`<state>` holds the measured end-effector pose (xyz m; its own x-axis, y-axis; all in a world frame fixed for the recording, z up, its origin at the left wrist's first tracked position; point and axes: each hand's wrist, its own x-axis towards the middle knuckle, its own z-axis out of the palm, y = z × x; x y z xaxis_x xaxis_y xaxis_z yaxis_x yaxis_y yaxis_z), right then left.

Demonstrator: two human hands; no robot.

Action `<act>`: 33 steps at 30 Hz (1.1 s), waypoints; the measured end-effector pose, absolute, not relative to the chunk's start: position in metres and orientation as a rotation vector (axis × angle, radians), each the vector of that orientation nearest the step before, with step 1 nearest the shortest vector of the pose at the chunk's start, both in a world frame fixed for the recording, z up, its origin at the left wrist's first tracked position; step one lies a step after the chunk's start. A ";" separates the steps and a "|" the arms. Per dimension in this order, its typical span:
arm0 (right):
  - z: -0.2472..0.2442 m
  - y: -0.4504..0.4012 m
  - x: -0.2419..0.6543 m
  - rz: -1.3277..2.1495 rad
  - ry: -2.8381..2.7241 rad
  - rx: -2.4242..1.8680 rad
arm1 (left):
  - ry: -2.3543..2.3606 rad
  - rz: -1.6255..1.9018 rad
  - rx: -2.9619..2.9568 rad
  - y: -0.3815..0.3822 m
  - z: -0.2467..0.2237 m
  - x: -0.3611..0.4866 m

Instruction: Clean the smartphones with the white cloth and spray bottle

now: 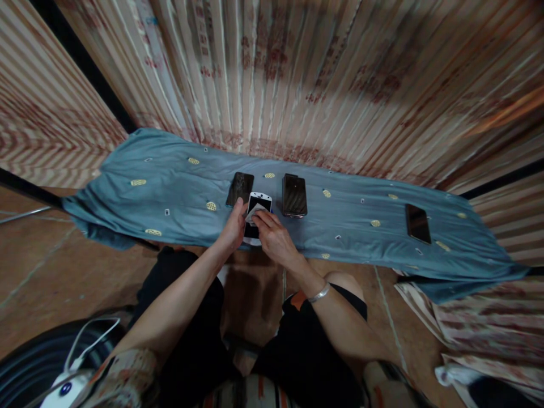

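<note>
A white-framed phone with a dark screen is held in my left hand, whose fingers grip its left edge. My right hand pinches a small pale cloth against the phone's screen. Just behind my left hand lies a black phone, tilted slightly on the blue cloth cover. Right of the white phone rests a stack of dark phones. Another dark phone lies by itself farther to the right.
A blue patterned cloth covers the narrow table. Pleated curtains hang behind it, with dark poles at both sides. At the lower left are a black coiled item and a white power strip with cables.
</note>
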<state>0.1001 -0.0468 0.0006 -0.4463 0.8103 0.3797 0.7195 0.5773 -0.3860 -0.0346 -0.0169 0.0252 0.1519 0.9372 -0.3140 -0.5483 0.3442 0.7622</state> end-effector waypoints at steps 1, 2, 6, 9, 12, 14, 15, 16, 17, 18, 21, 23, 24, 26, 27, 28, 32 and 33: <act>0.001 -0.046 0.101 0.225 -2.278 -1.225 | 0.871 1.142 0.547 -0.017 0.024 -0.034; 0.001 -0.044 0.101 0.228 -2.276 -1.229 | 0.864 1.141 0.551 -0.018 0.023 -0.034; 0.004 -0.040 0.104 0.253 -2.282 -1.238 | 0.858 1.144 0.542 -0.019 0.020 -0.032; 0.006 -0.038 0.106 0.238 -2.277 -1.252 | 0.849 1.135 0.520 -0.021 0.018 -0.031; 0.006 -0.036 0.107 0.218 -2.265 -1.275 | 0.819 1.137 0.523 -0.023 0.018 -0.029; 0.006 -0.035 0.108 0.217 -2.264 -1.282 | 0.830 1.152 0.522 -0.024 0.020 -0.027; 0.005 -0.034 0.108 0.218 -2.264 -1.284 | 0.845 1.159 0.518 -0.025 0.021 -0.025; 0.005 -0.034 0.108 0.218 -2.264 -1.286 | 0.861 1.163 0.513 -0.025 0.022 -0.024; 0.004 -0.033 0.109 0.217 -2.262 -1.289 | 0.876 1.163 0.506 -0.026 0.022 -0.023; 0.004 -0.032 0.109 0.216 -2.259 -1.292 | 0.888 1.162 0.501 -0.026 0.023 -0.022; 0.001 -0.030 0.110 0.206 -2.239 -1.298 | 0.919 1.153 0.483 -0.028 0.022 -0.021; 0.000 -0.029 0.111 0.198 -2.222 -1.299 | 0.940 1.137 0.472 -0.029 0.021 -0.021; 0.000 -0.028 0.111 0.195 -2.215 -1.301 | 0.943 1.129 0.469 -0.029 0.020 -0.022; 0.000 -0.027 0.112 0.190 -2.210 -1.307 | 0.920 1.111 0.480 -0.030 0.020 -0.023; 0.000 -0.027 0.113 0.188 -2.212 -1.311 | 0.900 1.096 0.490 -0.030 0.020 -0.024; 0.001 -0.026 0.113 0.186 -2.215 -1.316 | 0.882 1.077 0.501 -0.030 0.021 -0.025; 0.003 -0.026 0.115 0.184 -2.213 -1.324 | 0.850 1.018 0.531 -0.029 0.023 -0.028; 0.003 -0.025 0.115 0.186 -2.211 -1.323 | 0.840 1.021 0.536 -0.029 0.023 -0.029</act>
<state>0.1150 -0.0255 0.0029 -0.3632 0.8482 0.3854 0.7718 0.5057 -0.3855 -0.0290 -0.0287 0.0230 0.2646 0.8975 -0.3529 -0.5185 0.4409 0.7326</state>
